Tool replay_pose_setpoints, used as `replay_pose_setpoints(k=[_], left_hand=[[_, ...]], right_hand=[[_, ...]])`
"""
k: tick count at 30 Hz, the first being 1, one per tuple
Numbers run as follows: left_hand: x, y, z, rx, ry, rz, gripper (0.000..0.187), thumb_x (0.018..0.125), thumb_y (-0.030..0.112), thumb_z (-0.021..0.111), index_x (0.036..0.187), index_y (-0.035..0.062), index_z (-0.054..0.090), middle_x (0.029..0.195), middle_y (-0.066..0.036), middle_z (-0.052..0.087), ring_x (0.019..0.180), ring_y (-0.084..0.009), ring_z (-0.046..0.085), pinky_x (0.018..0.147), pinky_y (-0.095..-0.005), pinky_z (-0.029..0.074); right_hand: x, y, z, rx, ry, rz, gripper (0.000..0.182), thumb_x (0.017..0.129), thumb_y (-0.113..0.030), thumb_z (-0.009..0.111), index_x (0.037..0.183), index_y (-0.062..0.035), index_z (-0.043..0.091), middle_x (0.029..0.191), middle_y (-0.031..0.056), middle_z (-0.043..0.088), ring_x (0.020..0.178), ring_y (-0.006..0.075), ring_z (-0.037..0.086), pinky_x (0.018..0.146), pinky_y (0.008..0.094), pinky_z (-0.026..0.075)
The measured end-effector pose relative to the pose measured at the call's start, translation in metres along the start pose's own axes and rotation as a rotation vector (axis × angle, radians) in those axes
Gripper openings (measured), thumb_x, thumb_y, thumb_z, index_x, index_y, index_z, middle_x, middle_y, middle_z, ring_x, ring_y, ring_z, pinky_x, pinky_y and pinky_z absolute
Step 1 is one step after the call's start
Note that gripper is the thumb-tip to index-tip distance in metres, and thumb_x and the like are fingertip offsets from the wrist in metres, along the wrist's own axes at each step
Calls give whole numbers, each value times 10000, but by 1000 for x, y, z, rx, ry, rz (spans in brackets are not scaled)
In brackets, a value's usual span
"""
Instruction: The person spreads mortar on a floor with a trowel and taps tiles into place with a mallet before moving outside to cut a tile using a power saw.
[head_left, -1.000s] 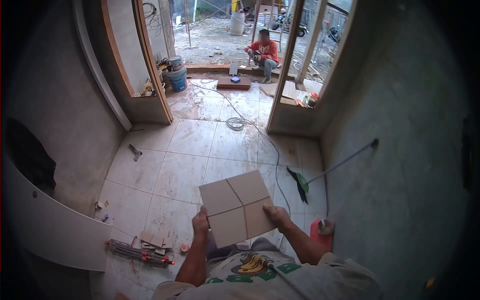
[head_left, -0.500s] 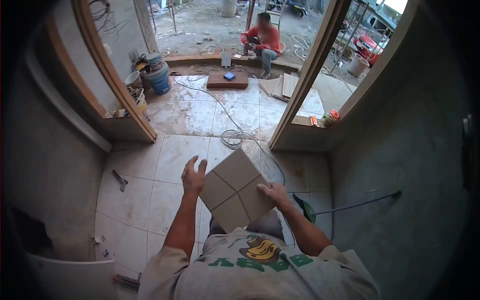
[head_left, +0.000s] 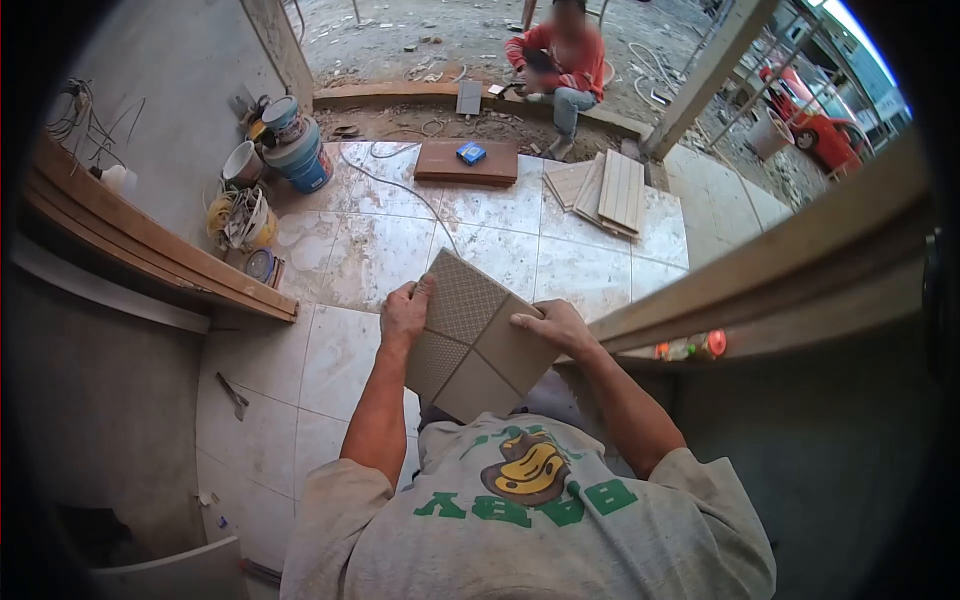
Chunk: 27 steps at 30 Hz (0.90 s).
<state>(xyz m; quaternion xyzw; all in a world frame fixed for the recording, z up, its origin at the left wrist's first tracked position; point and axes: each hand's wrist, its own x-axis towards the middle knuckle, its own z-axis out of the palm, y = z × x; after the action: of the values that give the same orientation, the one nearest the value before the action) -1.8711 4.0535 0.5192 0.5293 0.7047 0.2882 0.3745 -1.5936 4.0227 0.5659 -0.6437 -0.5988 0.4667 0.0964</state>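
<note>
Holding a square beige ceramic tile (head_left: 478, 337) scored into four quarters, the person grips it by two opposite edges in the head view. The left hand (head_left: 405, 312) is closed on the tile's left edge, fingers curled over the top face and thumb behind. The right hand (head_left: 553, 325) is clamped on the right edge, fingers lying across the upper surface. The tile is tilted like a diamond, held in the air in front of the person's chest, above the pale glossy tiled floor (head_left: 340, 250).

Beyond the tile, a flat brown wooden board (head_left: 467, 162) lies on the floor with a small blue box (head_left: 470, 153) resting on top of it. Just to its right sits a stack of light rectangular tile pieces (head_left: 612, 188). At the left, near the wall, stands a blue plastic bucket (head_left: 300, 157), with a white bucket (head_left: 241, 163) beside it. A thin grey cable (head_left: 395, 185) runs across the floor toward the doorway. Another person in a red shirt (head_left: 558, 55) sits at the far edge, outside. A small hand tool (head_left: 234, 394) lies on the floor at the lower left.
</note>
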Motion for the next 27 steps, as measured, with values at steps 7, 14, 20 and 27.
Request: replay_pose_setpoints(k=[7, 14, 20, 27], left_hand=[[158, 23, 39, 42, 108, -25, 726, 824, 707, 484, 707, -1, 593, 665, -200, 601, 660, -335, 577, 647, -435, 447], [373, 67, 105, 37, 41, -90, 733, 820, 708, 472, 749, -8, 612, 737, -215, 632, 751, -377, 615, 704, -449, 462], [562, 143, 99, 201, -32, -214, 734, 808, 712, 445, 913, 25, 680, 972, -254, 656, 987, -419, 607, 859, -467, 457], [699, 184, 84, 315, -19, -317, 706, 813, 685, 465, 1037, 49, 674, 1023, -253, 648, 997, -407, 609, 868, -461, 459]], right_hand=[[175, -31, -94, -174, -31, -84, 577, 748, -557, 642, 998, -41, 706, 876, 181, 694, 850, 319, 669, 779, 389, 507], [382, -10, -181, -175, -33, -10, 582, 749, -557, 639, 979, -26, 701, 869, 189, 687, 837, 309, 663, 770, 371, 503], [514, -23, -293, 379, 15, 92, 511, 855, -422, 617, 1089, 32, 598, 941, 116, 654, 769, 176, 622, 682, 297, 505], [595, 4, -327, 515, -102, 328, 573, 885, -492, 567, 1106, 36, 571, 950, 164, 637, 749, 195, 625, 665, 312, 521]])
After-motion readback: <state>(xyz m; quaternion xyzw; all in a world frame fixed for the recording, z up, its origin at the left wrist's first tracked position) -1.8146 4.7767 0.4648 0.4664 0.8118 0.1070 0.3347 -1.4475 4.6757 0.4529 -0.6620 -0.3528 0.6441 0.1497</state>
